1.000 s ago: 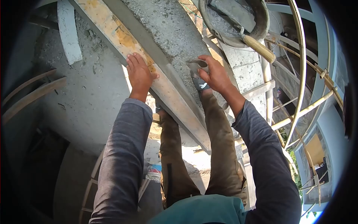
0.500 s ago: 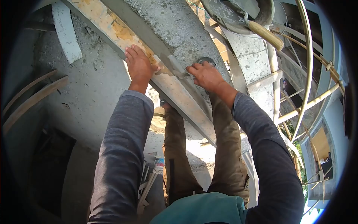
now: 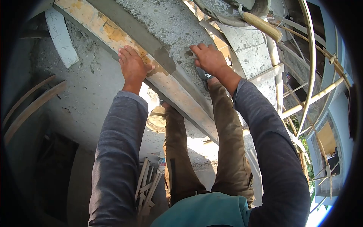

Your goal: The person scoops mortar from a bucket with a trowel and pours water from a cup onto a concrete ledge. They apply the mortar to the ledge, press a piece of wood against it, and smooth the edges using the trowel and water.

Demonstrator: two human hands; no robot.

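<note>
My left hand (image 3: 132, 64) lies flat on a yellow-stained wooden plank (image 3: 109, 32) that runs diagonally along a rough concrete surface (image 3: 166, 22). My right hand (image 3: 208, 58) presses against that concrete just right of the plank, closed over a small trowel whose tip (image 3: 188, 53) barely shows under the fingers. A dark patch of wet mortar (image 3: 165, 60) sits on the plank's edge between the two hands. A strip of smooth grey mortar (image 3: 132, 28) follows the plank's upper side.
A round pan of mortar (image 3: 223, 11) with a wooden-handled tool (image 3: 261, 24) rests at the top. Bamboo poles (image 3: 310, 68) stand to the right over an open drop. Loose wood offcuts (image 3: 145, 185) lie below, near my legs (image 3: 227, 151).
My right hand has moved up and right from the plank's edge onto the rough concrete, leaving a mortar patch there. The trowel blade is now hidden. My left hand stays on the plank.
</note>
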